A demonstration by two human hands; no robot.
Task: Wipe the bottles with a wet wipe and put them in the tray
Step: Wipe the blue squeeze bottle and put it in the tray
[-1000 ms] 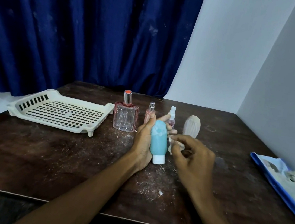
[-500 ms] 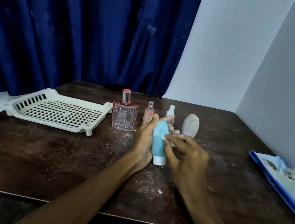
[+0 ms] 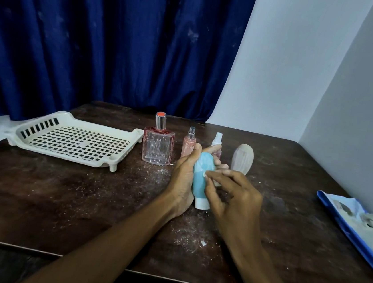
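Plastic, pale blue and matt, makes up the tube bottle [image 3: 201, 180] held near the middle of the desk [image 3: 58, 196]. It is a rounded tube, blunt at its far end, with a white cap at the end nearest the person. The left hand [image 3: 183, 178] grips it from its nine o'clock side. The thumb lies along the near face and the fingers [image 3: 212, 148] curl round behind, their tips showing at the bottle's one o'clock. Whether the cap touches the desk I cannot tell. The right hand [image 3: 235, 195] comes in from four o'clock, its fingers [image 3: 226, 174] drawn together to pinch a small white wet wipe [image 3: 207, 174] against the bottle's front.

Four more bottles stand upright behind it:
- At eleven o'clock is a square glass bottle [image 3: 157, 147], pink-tinted, with a silver collar and a red-topped cap.
- At twelve o'clock, just behind the left hand, is a slim pink spray bottle [image 3: 189, 146].
- At one o'clock is a white-capped spray bottle [image 3: 217, 141], its lower part hidden by the fingertips.
- At two o'clock is a ribbed beige bottle [image 3: 242, 159], oval in shape.

A cream plastic tray [image 3: 99, 164] with a grid floor sits at ten o'clock, just beside the square glass bottle. A blue packet [image 3: 345, 231] lies at three o'clock by the desk's right edge, with crumpled whitish material on it. The dark wooden desk is dusted with white specks. A dark blue curtain [image 3: 99, 38] hangs beyond it.
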